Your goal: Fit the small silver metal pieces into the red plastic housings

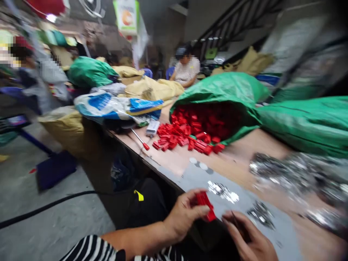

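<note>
My left hand [179, 215] pinches a red plastic part [206, 206] between thumb and fingers, above the near edge of the table. Just right of it, my right hand [251, 235] is closed around a thin dark tool [236, 222]; its exact kind is blurred. The two hands are apart. Beyond them, on a grey mat [190, 177], lie a pile of small shiny metal pieces [223, 191] and a second pile of darker metal pieces [261, 214]. Many similar red parts [176, 136] spill onto the table from an open green sack [223, 87].
A red-tipped rod [140, 140] and a small white box [152, 128] lie near the table's left edge. Clear bags of metal pieces [293, 174] and another green sack [310, 123] stand right. A person [187, 69] sits beyond. A blue dustpan [56, 170] is on the floor.
</note>
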`<control>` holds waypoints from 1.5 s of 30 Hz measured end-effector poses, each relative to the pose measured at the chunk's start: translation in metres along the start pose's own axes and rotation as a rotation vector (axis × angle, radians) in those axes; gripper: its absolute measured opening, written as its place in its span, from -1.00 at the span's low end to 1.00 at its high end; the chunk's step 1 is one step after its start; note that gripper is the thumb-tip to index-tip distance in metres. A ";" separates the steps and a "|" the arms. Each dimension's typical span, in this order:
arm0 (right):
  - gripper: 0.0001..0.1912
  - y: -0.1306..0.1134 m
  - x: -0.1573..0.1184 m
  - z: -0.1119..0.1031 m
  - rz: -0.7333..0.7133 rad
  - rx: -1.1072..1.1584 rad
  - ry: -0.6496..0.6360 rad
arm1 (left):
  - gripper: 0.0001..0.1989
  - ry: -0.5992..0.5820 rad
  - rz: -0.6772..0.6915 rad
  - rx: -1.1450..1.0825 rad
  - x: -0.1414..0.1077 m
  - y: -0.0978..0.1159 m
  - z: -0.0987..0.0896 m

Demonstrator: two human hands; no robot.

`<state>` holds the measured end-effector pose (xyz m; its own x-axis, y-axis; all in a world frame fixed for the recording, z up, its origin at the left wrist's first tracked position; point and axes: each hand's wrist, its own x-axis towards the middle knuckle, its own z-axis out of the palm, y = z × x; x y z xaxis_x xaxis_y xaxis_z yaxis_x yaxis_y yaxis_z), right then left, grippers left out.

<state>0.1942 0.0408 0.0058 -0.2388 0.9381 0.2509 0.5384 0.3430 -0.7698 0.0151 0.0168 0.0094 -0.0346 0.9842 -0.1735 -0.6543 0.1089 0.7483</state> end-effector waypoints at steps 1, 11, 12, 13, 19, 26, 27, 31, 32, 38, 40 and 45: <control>-0.76 -0.004 -0.002 -0.001 0.009 0.028 -0.001 | -0.45 -0.019 -0.006 0.000 -0.003 0.004 0.000; -0.91 -0.033 -0.003 0.002 -0.048 0.129 -0.062 | -0.56 -0.074 -0.081 0.041 -0.011 0.006 -0.002; -0.92 -0.034 -0.002 0.003 -0.074 0.135 -0.072 | -0.56 -0.075 -0.084 0.045 -0.011 0.007 -0.002; -0.93 -0.035 -0.002 0.004 -0.095 0.142 -0.083 | -0.57 -0.077 -0.088 0.048 -0.011 0.008 -0.002; -0.95 -0.035 0.000 0.005 -0.187 0.155 -0.134 | -0.55 -0.104 -0.102 0.063 -0.010 0.013 -0.002; -0.93 -0.037 -0.002 0.003 -0.256 0.130 -0.109 | -0.56 -0.166 -0.100 0.074 -0.010 0.014 -0.001; -0.93 -0.037 -0.002 0.003 -0.257 0.132 -0.111 | -0.56 -0.168 -0.103 0.074 -0.010 0.014 -0.001; -0.94 -0.037 -0.003 0.001 -0.234 0.153 -0.182 | -0.54 -0.189 -0.119 0.086 -0.011 0.013 -0.003; -0.93 -0.037 -0.003 0.000 -0.220 0.163 -0.218 | -0.54 -0.193 -0.122 0.094 -0.011 0.013 -0.004; -0.96 -0.030 -0.007 -0.001 -0.022 0.263 -0.323 | -0.56 -0.229 -0.101 0.171 -0.011 0.009 -0.011; -0.89 -0.026 -0.009 0.002 0.061 0.334 -0.305 | -0.56 -0.238 -0.095 0.186 -0.011 0.007 -0.012; -0.80 -0.020 -0.010 0.005 0.159 0.474 -0.277 | -0.53 -0.252 -0.097 0.179 -0.010 0.005 -0.012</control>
<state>0.1814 0.0247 0.0162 -0.4218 0.9067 -0.0039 0.1789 0.0790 -0.9807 0.0032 0.0064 0.0075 0.2246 0.9690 -0.1024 -0.5009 0.2050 0.8409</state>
